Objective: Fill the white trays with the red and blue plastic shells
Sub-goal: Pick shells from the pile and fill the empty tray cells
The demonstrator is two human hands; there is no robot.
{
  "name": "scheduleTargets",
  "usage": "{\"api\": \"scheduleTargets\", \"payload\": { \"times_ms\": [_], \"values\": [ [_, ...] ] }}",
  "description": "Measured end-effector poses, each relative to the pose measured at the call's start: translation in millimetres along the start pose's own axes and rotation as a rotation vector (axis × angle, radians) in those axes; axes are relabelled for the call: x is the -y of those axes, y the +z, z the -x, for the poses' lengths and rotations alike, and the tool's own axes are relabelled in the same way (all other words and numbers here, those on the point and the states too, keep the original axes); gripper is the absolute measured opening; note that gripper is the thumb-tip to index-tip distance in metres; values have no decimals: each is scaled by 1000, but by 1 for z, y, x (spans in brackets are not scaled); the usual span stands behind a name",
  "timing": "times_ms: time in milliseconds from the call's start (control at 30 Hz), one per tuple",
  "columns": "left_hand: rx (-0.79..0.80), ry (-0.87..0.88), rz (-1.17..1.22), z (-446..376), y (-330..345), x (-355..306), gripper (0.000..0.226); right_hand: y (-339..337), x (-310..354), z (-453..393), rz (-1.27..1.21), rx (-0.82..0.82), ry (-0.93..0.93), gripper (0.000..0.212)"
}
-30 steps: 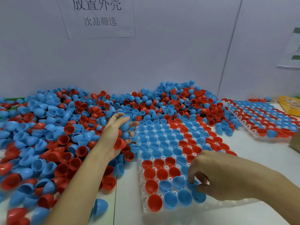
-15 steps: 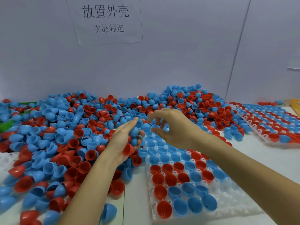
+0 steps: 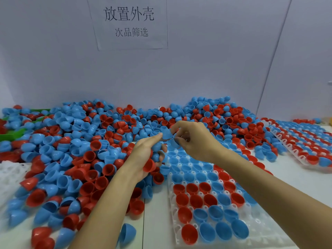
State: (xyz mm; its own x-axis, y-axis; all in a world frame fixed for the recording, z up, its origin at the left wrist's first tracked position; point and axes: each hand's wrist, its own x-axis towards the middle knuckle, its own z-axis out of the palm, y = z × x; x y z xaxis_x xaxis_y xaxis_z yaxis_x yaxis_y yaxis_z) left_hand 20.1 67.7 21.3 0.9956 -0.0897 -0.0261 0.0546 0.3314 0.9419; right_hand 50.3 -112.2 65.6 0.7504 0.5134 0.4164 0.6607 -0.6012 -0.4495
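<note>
From the head camera, the left hand [image 3: 145, 155] cups a clutch of shells while the right hand's [image 3: 194, 141] fingers [image 3: 175, 129] pinch a blue shell [image 3: 166, 133] off it, above the part-filled white tray [image 3: 265, 229]. Next, I reckon: seat it in an empty pocket.

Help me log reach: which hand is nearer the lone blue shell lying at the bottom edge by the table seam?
Left. The left hand sits above the lone blue shell, its forearm passing beside it; the right hand is farther up and to the right.
</note>
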Motion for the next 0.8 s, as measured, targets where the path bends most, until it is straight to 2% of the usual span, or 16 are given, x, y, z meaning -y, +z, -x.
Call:
{"api": "scheduleTargets", "payload": {
  "times_ms": [167, 267, 300, 433, 600, 800],
  "values": [
    [2, 55, -5, -1, 2, 3, 14, -1, -5, 3, -42, -29, 54, 17],
    [-50, 112, 27, -2, 1, 4, 22, -4, -5, -1, -59, -79, 154, 5],
    [-55, 130, 17, -2, 0, 4, 24, -5, -4, -3, -98, -72, 190, 10],
    [28, 172, -57, 1, 1, 4, 28, -9, 1, -6, -306, 61, 344, 28],
    [129, 192, -109, 4, 0, 3, 32, -14, -1, -3, -548, 204, 498, 23],
    [209, 185, -212, 3, 3, 7, 34, -10, -4, 7, -552, 180, 487, 22]
  ]
}}
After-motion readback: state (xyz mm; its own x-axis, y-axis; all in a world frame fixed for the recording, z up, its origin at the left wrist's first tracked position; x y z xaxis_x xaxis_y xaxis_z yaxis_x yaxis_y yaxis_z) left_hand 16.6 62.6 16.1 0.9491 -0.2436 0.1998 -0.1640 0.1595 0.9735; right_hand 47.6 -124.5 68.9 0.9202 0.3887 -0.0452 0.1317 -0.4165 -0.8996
